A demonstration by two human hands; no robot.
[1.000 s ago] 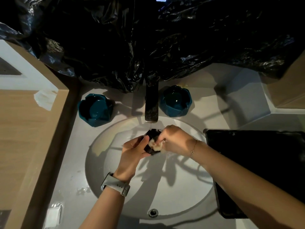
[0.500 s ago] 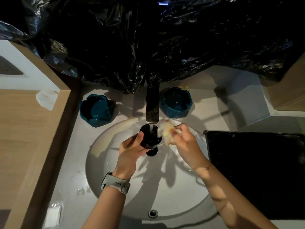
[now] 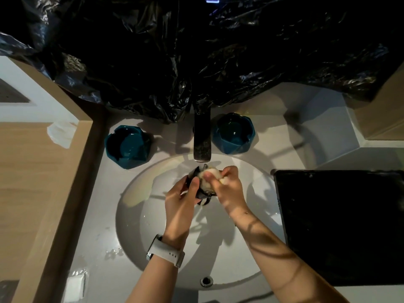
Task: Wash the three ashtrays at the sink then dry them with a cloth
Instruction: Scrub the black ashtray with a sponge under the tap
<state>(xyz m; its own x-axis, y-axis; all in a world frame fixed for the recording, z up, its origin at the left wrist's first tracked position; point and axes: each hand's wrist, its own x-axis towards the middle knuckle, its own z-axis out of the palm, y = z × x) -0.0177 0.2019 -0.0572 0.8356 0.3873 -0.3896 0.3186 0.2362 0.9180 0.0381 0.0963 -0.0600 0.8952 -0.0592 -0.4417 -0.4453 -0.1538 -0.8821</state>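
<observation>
Two teal ashtrays (image 3: 127,146) (image 3: 233,133) are sitting on the white sink (image 3: 131,215), a black tray (image 3: 341,226) lying beside; glossy black plastic (image 3: 196,51) is hanging behind.

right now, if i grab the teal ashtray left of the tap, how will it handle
The left teal ashtray looks glazed and glossy, so probably slippery, more so with wet hands. Its thick faceted walls suggest it is heavy for its size and could chip. The broad flat base makes tipping or rolling unlikely.
</observation>
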